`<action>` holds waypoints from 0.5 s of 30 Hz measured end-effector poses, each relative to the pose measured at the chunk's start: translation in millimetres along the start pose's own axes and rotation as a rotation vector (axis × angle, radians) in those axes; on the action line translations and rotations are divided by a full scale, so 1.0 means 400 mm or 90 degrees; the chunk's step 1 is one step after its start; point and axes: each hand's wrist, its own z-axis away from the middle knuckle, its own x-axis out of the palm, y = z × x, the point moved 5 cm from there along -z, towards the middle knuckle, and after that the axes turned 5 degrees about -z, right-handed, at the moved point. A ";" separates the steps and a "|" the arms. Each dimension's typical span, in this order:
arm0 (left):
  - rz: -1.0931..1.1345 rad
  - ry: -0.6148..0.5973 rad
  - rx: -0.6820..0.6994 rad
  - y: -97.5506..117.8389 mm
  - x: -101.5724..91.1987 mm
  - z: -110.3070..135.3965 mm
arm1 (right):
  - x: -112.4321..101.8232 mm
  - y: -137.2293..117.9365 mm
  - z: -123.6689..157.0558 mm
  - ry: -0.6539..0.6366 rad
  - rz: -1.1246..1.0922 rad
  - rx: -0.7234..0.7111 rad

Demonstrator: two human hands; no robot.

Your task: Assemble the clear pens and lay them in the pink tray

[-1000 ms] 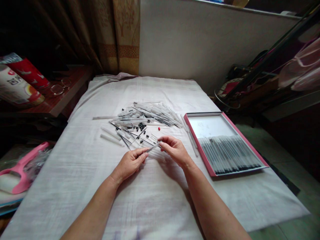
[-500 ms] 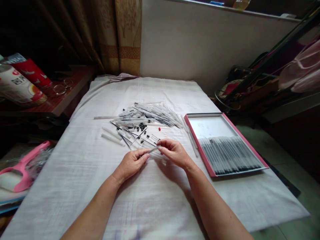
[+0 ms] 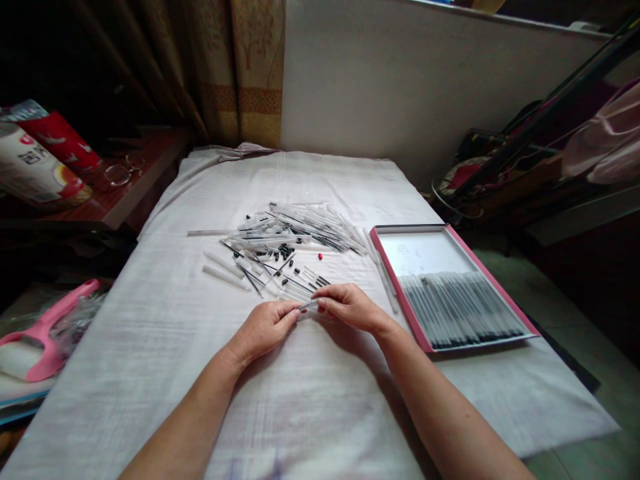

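Between my two hands, above the cloth, a thin clear pen [image 3: 309,305] is held at both ends. My left hand [image 3: 267,328] is closed on its left end, thumb and fingers pinched together. On the right end, my right hand [image 3: 353,307] pinches it the same way; the fingers cover its tips. Just beyond my hands lies a loose pile of clear pen barrels [image 3: 225,263] and dark pen refills [image 3: 325,238]. Small black caps [image 3: 286,251] are scattered in its middle, and one red cap [image 3: 321,256] lies to the right.
A pink-edged box [image 3: 407,293] at the right holds a row of pens [image 3: 463,310] with black ends. A white cloth [image 3: 165,347] covers the table. Left of it are a pink tape dispenser [image 3: 47,333], a jar [image 3: 37,163] and glasses [image 3: 120,175].
My right hand has lowered slightly, and the pen lies a little flatter. More refill tips show beyond that hand. The pile and the box stay as they were.
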 end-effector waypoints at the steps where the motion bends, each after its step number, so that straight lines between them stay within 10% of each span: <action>1: -0.006 -0.010 0.004 0.002 0.002 0.000 | 0.001 0.001 -0.001 -0.006 0.001 0.001; 15: -0.010 0.045 0.016 0.008 -0.005 0.000 | 0.006 -0.021 -0.009 0.016 -0.034 -0.023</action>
